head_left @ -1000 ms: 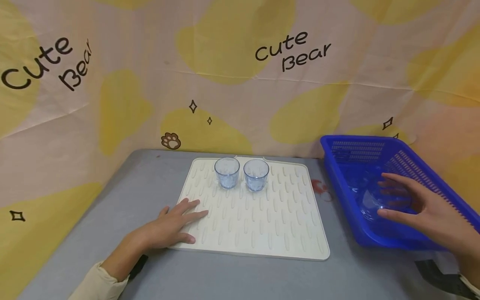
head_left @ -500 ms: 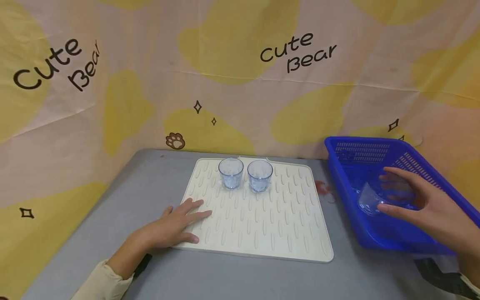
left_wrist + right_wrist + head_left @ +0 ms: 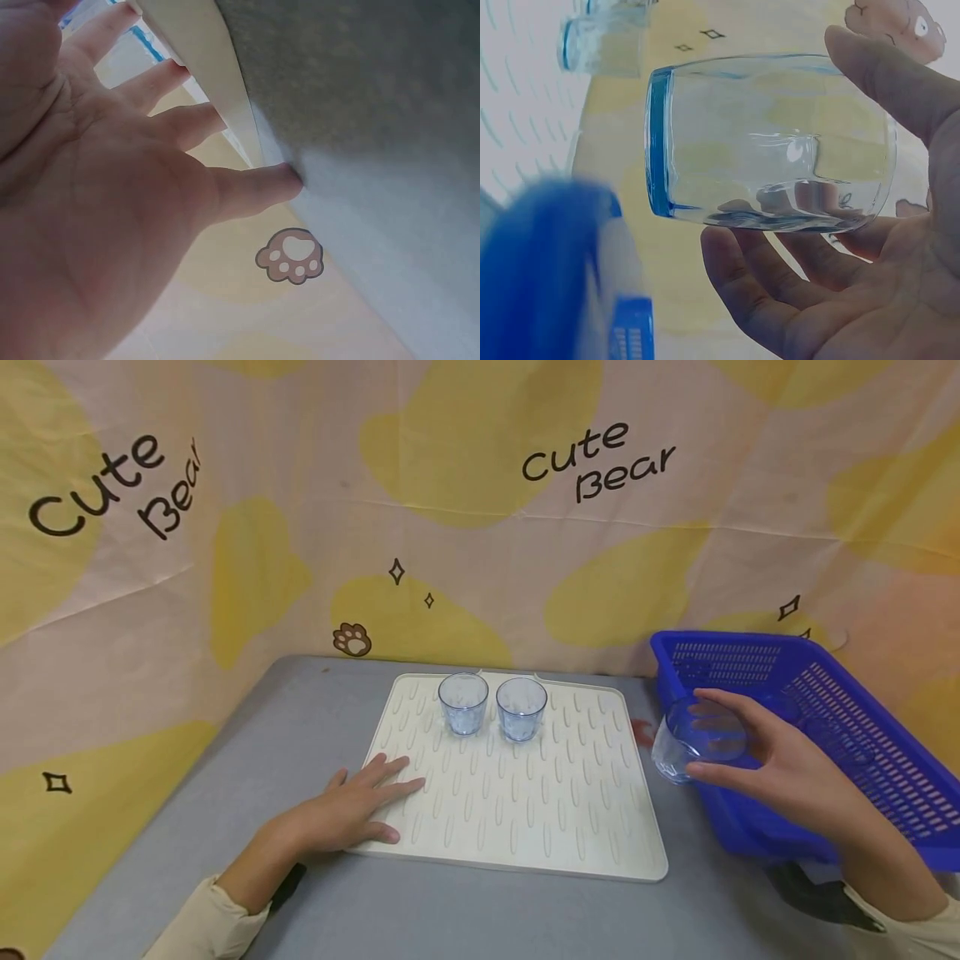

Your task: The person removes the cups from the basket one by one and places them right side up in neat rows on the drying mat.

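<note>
My right hand (image 3: 780,760) grips a clear glass (image 3: 678,747) between thumb and fingers, over the left rim of the blue basket. In the right wrist view this glass (image 3: 772,142) has a thick blue-tinted base and the thumb and fingers sit on opposite sides of it. Two similar glasses, a left one (image 3: 463,706) and a right one (image 3: 521,710), stand side by side near the back of the white ridged mat (image 3: 525,818). With fingers spread, my left hand (image 3: 345,810) rests on the mat's left front edge and holds nothing.
The blue plastic basket (image 3: 750,839) stands right of the mat on the grey table (image 3: 450,918). More clear glass shows inside it, its outline hard to make out. A printed cloth (image 3: 465,552) hangs behind the table.
My right hand has lifted the glass from inside the basket and carried it left over the rim, towards the mat. My left hand stays on the mat.
</note>
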`<state>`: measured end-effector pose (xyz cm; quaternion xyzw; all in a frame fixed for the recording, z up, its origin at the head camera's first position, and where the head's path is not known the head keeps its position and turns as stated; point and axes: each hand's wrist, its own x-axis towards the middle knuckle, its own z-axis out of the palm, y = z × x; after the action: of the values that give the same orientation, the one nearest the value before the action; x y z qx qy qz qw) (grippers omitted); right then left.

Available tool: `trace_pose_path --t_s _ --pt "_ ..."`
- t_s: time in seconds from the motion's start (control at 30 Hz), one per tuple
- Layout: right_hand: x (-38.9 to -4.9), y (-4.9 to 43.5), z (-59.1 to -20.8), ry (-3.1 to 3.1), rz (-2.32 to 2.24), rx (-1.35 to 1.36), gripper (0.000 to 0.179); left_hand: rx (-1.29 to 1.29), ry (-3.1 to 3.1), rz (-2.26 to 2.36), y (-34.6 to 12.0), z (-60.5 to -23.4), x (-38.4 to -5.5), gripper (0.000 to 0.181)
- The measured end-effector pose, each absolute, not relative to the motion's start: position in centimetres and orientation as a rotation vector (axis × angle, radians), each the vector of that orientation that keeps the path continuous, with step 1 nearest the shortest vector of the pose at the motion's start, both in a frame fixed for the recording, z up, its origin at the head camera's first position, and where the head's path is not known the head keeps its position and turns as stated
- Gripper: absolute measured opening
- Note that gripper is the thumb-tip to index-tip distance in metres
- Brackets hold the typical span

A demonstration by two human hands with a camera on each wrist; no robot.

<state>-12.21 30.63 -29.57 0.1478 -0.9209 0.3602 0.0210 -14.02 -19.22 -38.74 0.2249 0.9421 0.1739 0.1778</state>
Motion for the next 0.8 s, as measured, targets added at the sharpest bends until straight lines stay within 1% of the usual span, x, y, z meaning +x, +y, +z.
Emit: trace_pose_path --t_s 0.3,0.8 --pt "-12.4 27.9 -29.5 -2.861 1.164 0.463 0.082 0.636 2.651 0.519 -19.1 -38.5 -13.9 0.072" --pt "-13.3 24.1 -30.2 -2.906 1.19 0.278 0.091 0.649 2.666 0.5 -19.1 -38.5 -13.9 0.072"
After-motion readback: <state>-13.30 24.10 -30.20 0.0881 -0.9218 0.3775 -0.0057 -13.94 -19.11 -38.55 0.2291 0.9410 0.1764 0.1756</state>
